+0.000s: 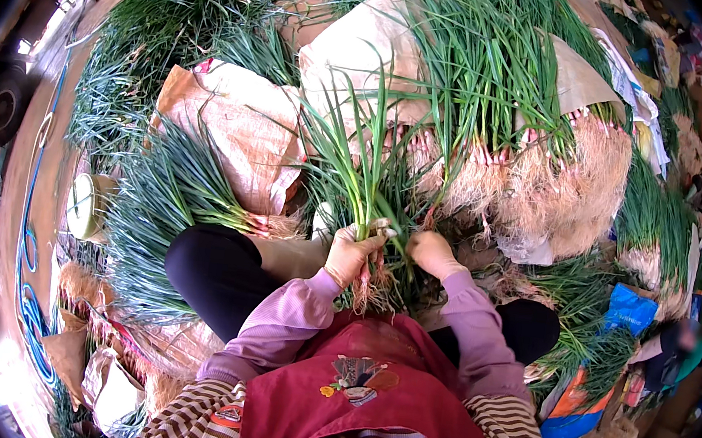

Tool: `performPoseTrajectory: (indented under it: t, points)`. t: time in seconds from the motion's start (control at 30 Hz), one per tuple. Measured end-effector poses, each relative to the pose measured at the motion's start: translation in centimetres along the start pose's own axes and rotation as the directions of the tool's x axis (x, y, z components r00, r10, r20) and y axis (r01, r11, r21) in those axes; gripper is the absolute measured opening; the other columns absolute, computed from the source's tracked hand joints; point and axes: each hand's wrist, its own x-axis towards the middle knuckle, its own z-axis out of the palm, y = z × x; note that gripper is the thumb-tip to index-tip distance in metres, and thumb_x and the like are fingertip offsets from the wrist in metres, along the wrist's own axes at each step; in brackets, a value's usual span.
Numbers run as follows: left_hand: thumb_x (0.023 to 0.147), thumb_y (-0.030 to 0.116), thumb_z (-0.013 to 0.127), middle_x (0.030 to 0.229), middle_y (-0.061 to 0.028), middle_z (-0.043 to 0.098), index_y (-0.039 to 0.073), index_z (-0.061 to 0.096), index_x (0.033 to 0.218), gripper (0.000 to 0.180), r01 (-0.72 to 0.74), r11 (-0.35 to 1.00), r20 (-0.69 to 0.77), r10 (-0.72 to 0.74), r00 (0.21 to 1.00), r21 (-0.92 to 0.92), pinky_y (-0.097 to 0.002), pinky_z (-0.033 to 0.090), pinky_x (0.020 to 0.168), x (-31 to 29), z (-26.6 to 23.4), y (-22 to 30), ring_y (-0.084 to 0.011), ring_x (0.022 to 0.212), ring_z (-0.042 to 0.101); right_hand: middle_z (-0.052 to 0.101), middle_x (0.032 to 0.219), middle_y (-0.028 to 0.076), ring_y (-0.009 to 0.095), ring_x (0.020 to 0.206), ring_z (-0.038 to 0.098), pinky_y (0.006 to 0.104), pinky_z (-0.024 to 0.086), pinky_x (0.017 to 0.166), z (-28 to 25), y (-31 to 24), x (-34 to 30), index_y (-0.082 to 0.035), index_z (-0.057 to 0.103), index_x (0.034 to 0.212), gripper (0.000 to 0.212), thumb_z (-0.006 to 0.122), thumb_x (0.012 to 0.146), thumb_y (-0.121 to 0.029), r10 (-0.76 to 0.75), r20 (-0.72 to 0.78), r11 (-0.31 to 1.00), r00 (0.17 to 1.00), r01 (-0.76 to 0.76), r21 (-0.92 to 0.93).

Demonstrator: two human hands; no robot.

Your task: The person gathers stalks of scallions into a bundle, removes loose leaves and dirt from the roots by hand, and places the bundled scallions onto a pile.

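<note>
In the head view, pale printed lettering crosses a blue plastic packet (631,308) at the right, too small and bent to make out. The dark red apron (295,423) bears a coloured picture (360,381) on its front and a small round orange-red badge (228,416) near its left edge. An orange-and-blue sack (575,409) lies below the packet.

The left hand (349,257) has its fingers closed around a bunch of green onions (364,178) — held upright in front of the apron, leaves up and reddish roots hanging below the fist. The right hand (433,253) is just beside the bunch, its fingers curled; whether they pinch a leaf or stem I cannot tell.

Both hands work in the narrow space between the bent knees. Beyond them, a large heap of green onions (501,89) turns its matted roots (564,182) toward the person, hemming in the far right side. A tan woven sheet (236,130) covers part of the left pile, its near corner ending close to the held leaves. Farther left, past a pale bucket (91,207), a strip of brown floor (56,137) runs along the heaps — a blue hose (33,327) lies coiled there.
</note>
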Motion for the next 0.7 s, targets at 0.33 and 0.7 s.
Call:
performPoseTrajectory:
  t: [0.33,0.7]
  points:
    - [0.083,0.0,0.058,0.108,-0.0072,0.064,0.004,0.056,0.121,0.038,-0.056,0.998,-0.046,0.055,0.997,-0.026,-0.0193,0.038,0.032,1.6,0.7,-2.2,-0.0077,0.052,0.051,0.063,0.077,0.008,0.011,0.06,0.054,0.0259,0.044,0.054,-5.7,3.9,7.0,0.0,0.065,0.097,0.022,0.063,0.083,-0.017,0.425,-0.379,0.741,0.822,-0.075,0.668]
    - [0.085,0.012,0.064,0.066,-0.0052,0.065,0.0,0.064,0.09,0.013,0.138,0.99,0.065,-0.14,0.988,0.035,-0.0207,0.031,0.031,1.2,1.9,-0.8,-0.0066,0.032,0.042,0.053,0.063,-0.002,0.007,0.052,0.045,0.0217,0.035,0.046,-3.4,-5.4,-0.7,-0.004,0.064,0.074,0.016,0.062,0.085,-0.016,0.164,-0.019,0.323,0.986,-0.035,0.946]
